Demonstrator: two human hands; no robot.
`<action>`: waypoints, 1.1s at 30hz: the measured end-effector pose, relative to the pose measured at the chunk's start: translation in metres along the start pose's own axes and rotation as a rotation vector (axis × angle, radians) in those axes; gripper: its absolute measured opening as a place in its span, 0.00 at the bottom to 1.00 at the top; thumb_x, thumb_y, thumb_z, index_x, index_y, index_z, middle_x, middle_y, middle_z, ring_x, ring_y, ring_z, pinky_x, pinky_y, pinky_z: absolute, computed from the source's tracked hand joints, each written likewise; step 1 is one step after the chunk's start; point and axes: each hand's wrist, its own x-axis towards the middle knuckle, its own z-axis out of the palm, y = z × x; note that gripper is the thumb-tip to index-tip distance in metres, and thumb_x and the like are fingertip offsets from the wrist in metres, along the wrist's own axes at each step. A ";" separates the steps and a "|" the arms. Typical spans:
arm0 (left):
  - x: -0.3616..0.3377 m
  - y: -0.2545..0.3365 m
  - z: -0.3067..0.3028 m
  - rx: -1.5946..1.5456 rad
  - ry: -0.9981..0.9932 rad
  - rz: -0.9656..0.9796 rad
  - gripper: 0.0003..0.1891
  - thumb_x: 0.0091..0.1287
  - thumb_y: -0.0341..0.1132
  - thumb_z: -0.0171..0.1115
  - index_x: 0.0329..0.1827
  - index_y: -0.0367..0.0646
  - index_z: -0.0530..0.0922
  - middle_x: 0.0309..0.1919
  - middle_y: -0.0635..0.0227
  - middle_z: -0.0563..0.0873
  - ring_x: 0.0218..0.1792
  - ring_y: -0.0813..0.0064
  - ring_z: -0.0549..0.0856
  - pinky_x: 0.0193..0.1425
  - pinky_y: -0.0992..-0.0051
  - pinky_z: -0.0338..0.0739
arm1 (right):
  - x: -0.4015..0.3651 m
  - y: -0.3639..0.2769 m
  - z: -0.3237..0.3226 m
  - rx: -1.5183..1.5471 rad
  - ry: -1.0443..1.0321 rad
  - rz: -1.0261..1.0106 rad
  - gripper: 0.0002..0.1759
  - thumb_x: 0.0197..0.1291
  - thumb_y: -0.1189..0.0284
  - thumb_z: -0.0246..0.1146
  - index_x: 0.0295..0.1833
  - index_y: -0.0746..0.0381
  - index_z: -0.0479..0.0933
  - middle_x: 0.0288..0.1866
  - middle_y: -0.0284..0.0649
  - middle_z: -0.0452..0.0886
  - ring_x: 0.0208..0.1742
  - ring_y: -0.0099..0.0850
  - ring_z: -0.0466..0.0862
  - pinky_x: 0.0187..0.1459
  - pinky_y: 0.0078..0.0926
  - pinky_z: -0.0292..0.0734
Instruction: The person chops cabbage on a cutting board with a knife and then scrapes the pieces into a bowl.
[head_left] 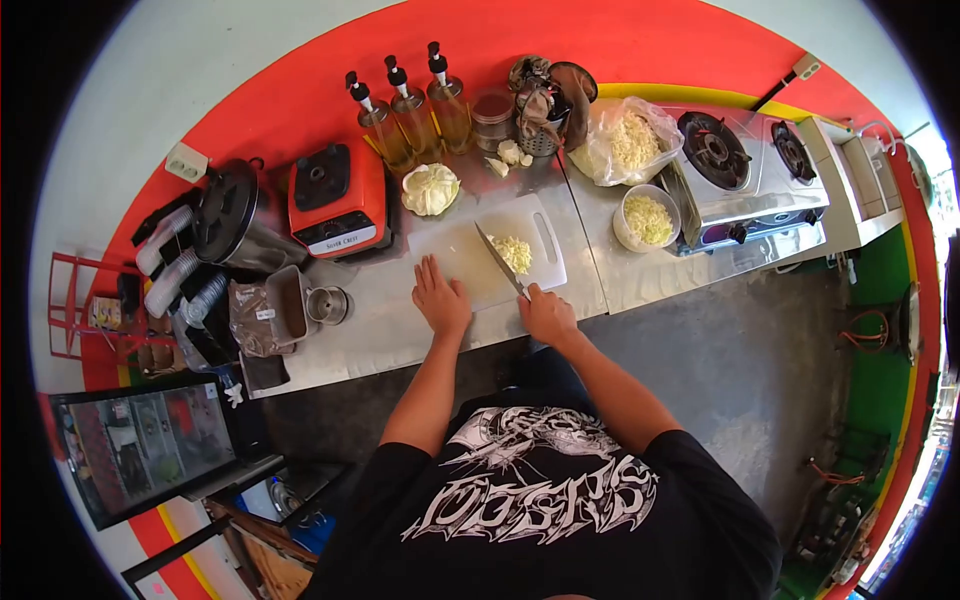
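I have the right hand closed around the handle of the knife, just right of the frame's middle; the blade slants toward the upper left, along the left side of a small heap of shreds. My left hand grips nothing: it is open, palm down, fingers slightly spread, at the left end of the board. The shreds lie on the board, toward its right end.

Outward from there, I see a cabbage just above the board's left part, on the steel counter. To the right of the board stands a tub of shreds, with a plastic bag of more above it and a stove farther right. Three pump bottles line the upper middle. Left of the cabbage sits a red blender base, and a metal cup stands below it, at centre left.
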 end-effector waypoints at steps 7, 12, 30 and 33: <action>0.034 0.027 0.014 -0.037 -0.254 0.038 0.37 0.73 0.39 0.54 0.84 0.41 0.54 0.84 0.58 0.54 0.84 0.52 0.50 0.84 0.48 0.43 | 0.025 0.038 -0.055 0.114 0.020 -0.027 0.19 0.73 0.56 0.57 0.52 0.61 0.74 0.36 0.60 0.85 0.40 0.62 0.86 0.44 0.61 0.80; 0.023 0.051 0.003 -0.362 -0.405 0.225 0.35 0.73 0.31 0.55 0.83 0.40 0.56 0.82 0.53 0.59 0.83 0.49 0.55 0.83 0.49 0.49 | 0.046 0.074 -0.061 0.129 0.045 -0.057 0.18 0.72 0.57 0.59 0.51 0.62 0.75 0.34 0.59 0.85 0.39 0.61 0.86 0.43 0.60 0.80; 0.187 0.009 -0.002 -0.211 0.092 -0.107 0.35 0.57 0.34 0.71 0.70 0.41 0.73 0.73 0.41 0.69 0.72 0.42 0.69 0.78 0.54 0.62 | 0.104 0.067 -0.073 0.213 0.102 -0.240 0.15 0.71 0.64 0.61 0.41 0.68 0.74 0.34 0.61 0.83 0.39 0.60 0.84 0.41 0.53 0.76; 0.200 0.005 -0.003 -0.244 0.017 -0.057 0.33 0.56 0.37 0.72 0.68 0.40 0.75 0.70 0.46 0.74 0.71 0.46 0.71 0.77 0.55 0.63 | 0.106 0.070 -0.067 0.287 0.056 -0.247 0.15 0.71 0.64 0.60 0.42 0.67 0.74 0.37 0.62 0.84 0.42 0.63 0.84 0.45 0.57 0.77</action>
